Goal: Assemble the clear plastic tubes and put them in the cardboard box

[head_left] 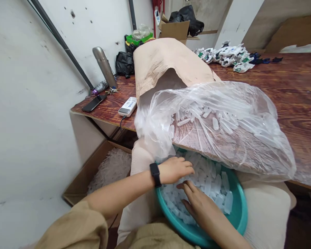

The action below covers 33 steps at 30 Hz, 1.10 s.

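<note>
A teal basin (243, 211) rests on my lap, filled with small frosted translucent plastic pieces (207, 186) of oblong, tube-like shape. Over its far left part is my left hand (175, 169), palm down with fingers stretched, a black watch (154, 174) on the wrist. My right hand (194, 197) is just above the pieces near the basin's middle, fingers and thumb apart. I see nothing held in either hand. Beyond the basin, a clear plastic bag (248, 152) lies open over the table edge, with similar pieces (216, 123) inside.
On the wooden table (300, 90) are a paper sack (166, 55), power bank (128, 106), phone (94, 103), keys (112, 91), steel flask (105, 67) and a heap of white parts (229, 55). Below left, a cardboard box (79, 180) holds more translucent pieces.
</note>
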Available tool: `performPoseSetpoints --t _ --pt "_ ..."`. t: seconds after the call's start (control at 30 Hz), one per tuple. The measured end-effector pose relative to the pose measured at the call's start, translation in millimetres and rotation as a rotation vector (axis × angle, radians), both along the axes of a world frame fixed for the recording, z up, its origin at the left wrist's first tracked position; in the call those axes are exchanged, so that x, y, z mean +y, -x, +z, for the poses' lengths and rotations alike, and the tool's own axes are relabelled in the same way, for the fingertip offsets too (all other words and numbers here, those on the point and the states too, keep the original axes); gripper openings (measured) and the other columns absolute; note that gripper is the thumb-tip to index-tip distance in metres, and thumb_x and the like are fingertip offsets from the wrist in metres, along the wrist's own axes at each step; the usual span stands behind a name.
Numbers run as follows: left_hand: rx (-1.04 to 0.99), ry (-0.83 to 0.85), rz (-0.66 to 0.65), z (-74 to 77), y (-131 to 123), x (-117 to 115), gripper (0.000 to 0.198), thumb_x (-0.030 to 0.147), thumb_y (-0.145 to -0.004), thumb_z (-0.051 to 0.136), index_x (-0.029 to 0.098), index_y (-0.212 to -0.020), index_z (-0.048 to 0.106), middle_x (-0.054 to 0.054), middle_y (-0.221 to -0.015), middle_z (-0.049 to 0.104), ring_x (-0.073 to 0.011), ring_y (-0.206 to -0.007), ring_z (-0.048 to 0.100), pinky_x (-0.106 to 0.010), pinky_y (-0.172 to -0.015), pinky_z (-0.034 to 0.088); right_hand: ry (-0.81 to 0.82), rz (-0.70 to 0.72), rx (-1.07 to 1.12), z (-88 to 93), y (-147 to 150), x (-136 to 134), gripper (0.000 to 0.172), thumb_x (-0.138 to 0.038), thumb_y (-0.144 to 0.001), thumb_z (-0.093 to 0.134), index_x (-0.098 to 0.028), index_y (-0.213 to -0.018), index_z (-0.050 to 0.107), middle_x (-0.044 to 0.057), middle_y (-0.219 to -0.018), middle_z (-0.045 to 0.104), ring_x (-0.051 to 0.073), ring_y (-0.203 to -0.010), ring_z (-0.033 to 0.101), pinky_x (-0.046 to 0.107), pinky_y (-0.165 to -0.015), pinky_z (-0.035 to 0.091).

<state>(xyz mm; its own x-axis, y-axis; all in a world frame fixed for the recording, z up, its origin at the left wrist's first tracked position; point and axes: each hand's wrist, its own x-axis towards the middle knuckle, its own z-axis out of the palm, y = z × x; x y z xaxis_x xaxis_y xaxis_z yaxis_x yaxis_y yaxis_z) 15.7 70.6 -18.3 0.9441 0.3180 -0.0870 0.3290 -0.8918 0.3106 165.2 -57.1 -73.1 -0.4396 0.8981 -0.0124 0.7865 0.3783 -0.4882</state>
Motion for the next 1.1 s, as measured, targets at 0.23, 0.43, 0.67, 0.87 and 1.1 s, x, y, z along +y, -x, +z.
performPoseSetpoints --t 0.23,0.43,0.67,0.87,1.1 --pt "0.056 -0.034 0.069 -26.0 -23 17 0.011 0.016 -0.090 0.063 0.020 -0.098 0.069 -0.010 -0.104 0.069 -0.0254 -0.092 0.066 -0.032 -0.070 0.047 0.017 0.015 0.005 2.6 -15 -5 0.029 -0.005 -0.083 0.057 -0.023 -0.103 0.068 0.006 -0.093 0.072 0.027 -0.086 0.069 0.039 -0.076 0.056" --pt "-0.022 -0.007 0.191 -8.1 -6 0 0.028 0.041 -0.095 0.059 0.015 -0.105 0.064 -0.011 -0.096 0.071 -0.0264 -0.089 0.069 -0.032 -0.071 0.046 0.037 -0.105 0.090 10.9 -28 -3 0.014 -0.019 -0.089 0.057 -0.021 -0.100 0.066 0.008 -0.094 0.071 0.028 -0.089 0.068 0.041 -0.078 0.055" --pt "-0.219 0.340 0.322 17.9 24 -40 0.032 0.040 -0.104 0.039 0.021 -0.122 0.057 -0.008 -0.116 0.070 -0.0221 -0.106 0.068 -0.029 -0.083 0.048 0.056 -0.399 0.460 23.9 -50 -7 0.021 -0.035 -0.094 0.058 -0.025 -0.109 0.067 0.006 -0.100 0.067 0.020 -0.085 0.067 0.032 -0.077 0.058" --pt "-0.299 0.438 0.318 26.3 30 -55 0.030 0.040 -0.097 0.055 0.021 -0.119 0.064 -0.007 -0.105 0.075 -0.0238 -0.097 0.071 -0.029 -0.080 0.050 0.113 -0.401 0.650 30.9 -42 -19 0.024 -0.039 -0.094 0.062 -0.027 -0.112 0.071 0.008 -0.113 0.063 0.020 -0.100 0.068 0.023 -0.078 0.059" --pt "-0.222 0.440 0.229 24.9 32 -59 0.031 0.039 -0.097 0.056 0.017 -0.117 0.064 -0.008 -0.104 0.075 -0.0241 -0.100 0.070 -0.030 -0.085 0.050 0.064 -0.275 0.525 50.7 -37 -28 0.025 -0.035 -0.098 0.058 -0.035 -0.121 0.068 0.004 -0.105 0.067 0.018 -0.096 0.069 0.024 -0.082 0.056"
